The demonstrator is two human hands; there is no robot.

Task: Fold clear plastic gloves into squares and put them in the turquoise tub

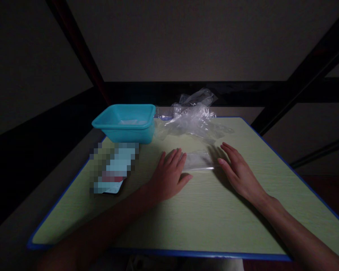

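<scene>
Where the light thins out, the wall [186, 45]: dull grey-brown, crossed low down by a black band [147, 92], with a dark bar [77, 45] slanting on the left.
Table [214, 222]: pale yellow-green top with blue edging; both of the person's bare forearms [118, 212] reach in over its near side.
Crumpled clear plastic [194, 116]: a loose, shiny heap at the middle of the far edge, partly rising above the tabletop.
Turquoise basin [127, 133]: upright toward the far left corner, just left of that heap; from where I stand, something whitish shows inside, too dim to make out.
Left hand [169, 177]: palm down, fingers stretched forward, thumb pointing across, clasping nothing; fingertips at the left end of the flat clear bag [199, 161].
Right hand [238, 173]: fingers extended and loose, grasping nothing; thumb tip near the bag's right end, and I can't tell if they touch.
Phone [117, 169]: near the left edge, in front of the basin, its bright face blurred into squares.
Flat clear bag: lying on the tabletop between the two hands, one long edge glinting.
</scene>
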